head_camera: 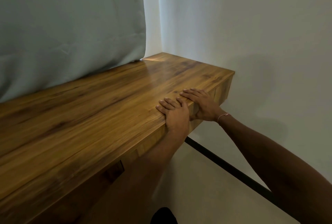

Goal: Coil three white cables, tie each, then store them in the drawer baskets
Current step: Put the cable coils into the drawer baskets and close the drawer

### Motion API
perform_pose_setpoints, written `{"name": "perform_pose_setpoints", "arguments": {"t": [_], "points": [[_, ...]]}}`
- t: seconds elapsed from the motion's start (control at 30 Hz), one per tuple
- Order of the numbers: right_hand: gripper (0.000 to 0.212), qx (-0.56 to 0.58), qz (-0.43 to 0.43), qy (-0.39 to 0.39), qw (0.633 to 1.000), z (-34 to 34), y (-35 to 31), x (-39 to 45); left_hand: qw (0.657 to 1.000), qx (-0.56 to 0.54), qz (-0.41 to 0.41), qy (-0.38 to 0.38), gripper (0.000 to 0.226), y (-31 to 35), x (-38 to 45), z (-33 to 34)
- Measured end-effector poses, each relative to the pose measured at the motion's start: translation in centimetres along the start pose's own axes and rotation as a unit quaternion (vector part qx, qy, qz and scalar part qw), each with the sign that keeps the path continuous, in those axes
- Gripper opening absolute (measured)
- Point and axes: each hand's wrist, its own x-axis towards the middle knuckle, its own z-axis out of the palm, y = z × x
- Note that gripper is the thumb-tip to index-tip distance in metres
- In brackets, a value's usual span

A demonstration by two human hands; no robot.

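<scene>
Both hands are lying flat on the counter (89,115) near its wall-end corner, left hand (175,114) beside right hand (201,105), fingers spread, gripping nothing. No cables are showing; they would likely handle light and floppy.

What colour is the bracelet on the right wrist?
Pinkish red bracelet, seen in the head view.

A: where's the cam sitting?
B: just one, head-worn, looking forward and down along the tabletop (89,115) toward its far right corner by the wall (251,35). Pretty close, arm's reach. No second view to overlap.
</scene>
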Motion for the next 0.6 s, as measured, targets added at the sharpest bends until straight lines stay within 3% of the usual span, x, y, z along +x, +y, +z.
{"name": "perform_pose_setpoints", "arguments": {"t": [0.6], "points": [[0.102, -0.007, -0.012, 0.042, 0.999, 0.4, 0.0, -0.46, 0.999, 0.014, 0.027, 0.027, 0.075, -0.21, 0.17, 0.73]]}}
